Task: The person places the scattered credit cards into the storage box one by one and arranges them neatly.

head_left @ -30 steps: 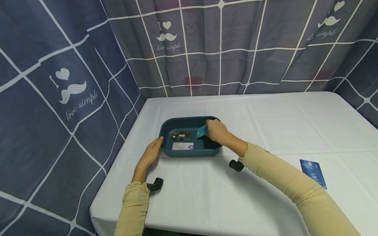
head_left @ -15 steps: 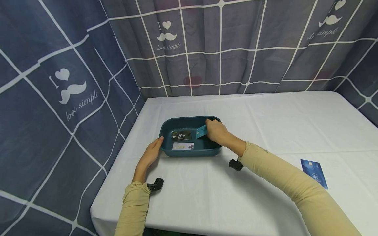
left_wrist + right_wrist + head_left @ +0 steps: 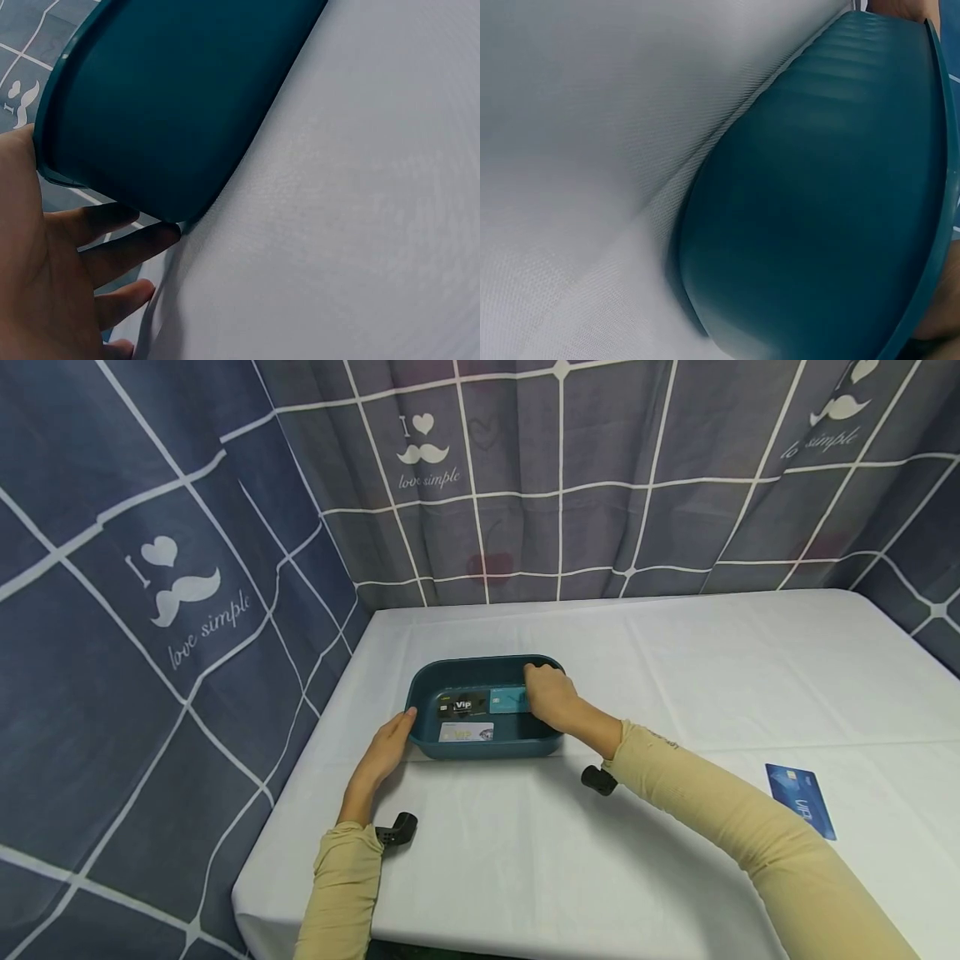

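A dark teal plastic bin (image 3: pixel 495 749) stands on the white-covered table. Inside lie a black "Vip" card (image 3: pixel 462 705) and, in front of it, a silver-white card (image 3: pixel 466 732). To the right of the black card a light teal card (image 3: pixel 508 700) lies almost flat, its right end under my right hand (image 3: pixel 551 693). That hand reaches in over the bin's right side, fingers curled at the card's end; its fingertips are hidden. My left hand (image 3: pixel 386 746) rests against the bin's left end. In the left wrist view its fingers (image 3: pixel 127 251) are extended and spread beside the bin's wall.
A blue card (image 3: pixel 801 799) lies on the table at the right, partly behind the right sleeve (image 3: pixel 712 802). Grey-blue curtains with white grid lines (image 3: pixel 525 468) close off the back and sides. The table's front edge runs below the arms.
The teal card has gone from tilted to nearly flat on the bin's floor, shifting slightly left toward the black card. My right hand keeps nearly the same place; the left hand stays at the bin.
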Demonstrator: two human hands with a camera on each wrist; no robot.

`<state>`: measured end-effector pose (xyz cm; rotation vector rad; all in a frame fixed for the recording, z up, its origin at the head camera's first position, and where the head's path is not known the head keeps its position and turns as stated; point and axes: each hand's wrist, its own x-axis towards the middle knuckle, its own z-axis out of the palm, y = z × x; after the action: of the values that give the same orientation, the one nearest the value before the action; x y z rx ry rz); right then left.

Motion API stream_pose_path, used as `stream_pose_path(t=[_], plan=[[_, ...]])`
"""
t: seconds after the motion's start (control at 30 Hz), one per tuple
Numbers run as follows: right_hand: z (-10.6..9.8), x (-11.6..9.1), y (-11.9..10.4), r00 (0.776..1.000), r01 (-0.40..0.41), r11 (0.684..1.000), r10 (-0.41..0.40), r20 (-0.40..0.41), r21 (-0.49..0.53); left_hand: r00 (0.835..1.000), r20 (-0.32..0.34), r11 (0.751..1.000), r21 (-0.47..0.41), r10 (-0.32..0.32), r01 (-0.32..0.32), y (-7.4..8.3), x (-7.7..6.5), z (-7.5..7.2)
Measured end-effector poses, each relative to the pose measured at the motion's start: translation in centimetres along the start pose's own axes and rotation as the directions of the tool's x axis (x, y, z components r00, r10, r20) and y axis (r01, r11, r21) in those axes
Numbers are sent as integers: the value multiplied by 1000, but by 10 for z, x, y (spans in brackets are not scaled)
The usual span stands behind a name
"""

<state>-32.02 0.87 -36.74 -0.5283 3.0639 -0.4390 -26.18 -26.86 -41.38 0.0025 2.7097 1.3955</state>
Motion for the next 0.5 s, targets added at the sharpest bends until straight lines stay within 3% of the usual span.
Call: stream_pose_path(t=[0.3,0.5], plan=[[-2,-3,0,999,35,999,-34,30,-19,1000,-3,1000,9,-8,8,2,-1,0],[1,-6,-3,982,69,997,-62,180,-34,1000,0,1000,10,-4,4,2,-1,0]])
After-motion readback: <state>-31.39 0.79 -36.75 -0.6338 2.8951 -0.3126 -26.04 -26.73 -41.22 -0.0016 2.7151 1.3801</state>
